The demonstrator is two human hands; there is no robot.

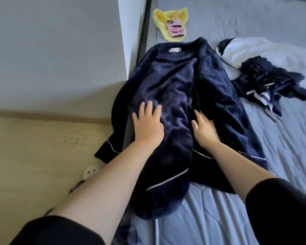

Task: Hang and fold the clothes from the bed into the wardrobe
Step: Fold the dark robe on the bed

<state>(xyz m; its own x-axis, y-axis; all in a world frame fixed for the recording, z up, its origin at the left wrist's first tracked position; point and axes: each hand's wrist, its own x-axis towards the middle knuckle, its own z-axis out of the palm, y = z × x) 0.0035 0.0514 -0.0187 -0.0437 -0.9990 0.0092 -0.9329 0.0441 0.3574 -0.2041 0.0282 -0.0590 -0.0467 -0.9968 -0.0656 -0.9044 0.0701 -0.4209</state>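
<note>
A dark navy fleece top (pixel 180 96) lies spread on the grey quilted bed (pixel 281 147), its long axis running from the near edge of the bed to the far side, collar and white neck label pointing away and the hem toward the person. Its right side is folded over the middle, the sleeve lying lengthwise with white piping at the cuff; the left sleeve (pixel 111 138) slips off the bed's left edge and hangs to the pale wooden floor (pixel 34 147). The fabric looks plush and soft, with a faint sheen. The left hand (pixel 147 124) rests flat on the fleece, fingers straight and spread. The right hand (pixel 204 130) lies just beside it, palm down, fingers loosely extended on the folded edge, gripping nothing. Farther off sits a yellow cloth (pixel 161 23) with a pink phone (pixel 176 29) on it. To the right is a crumpled heap of navy and white clothes (pixel 265 68), its separate pieces hard to make out.
</note>
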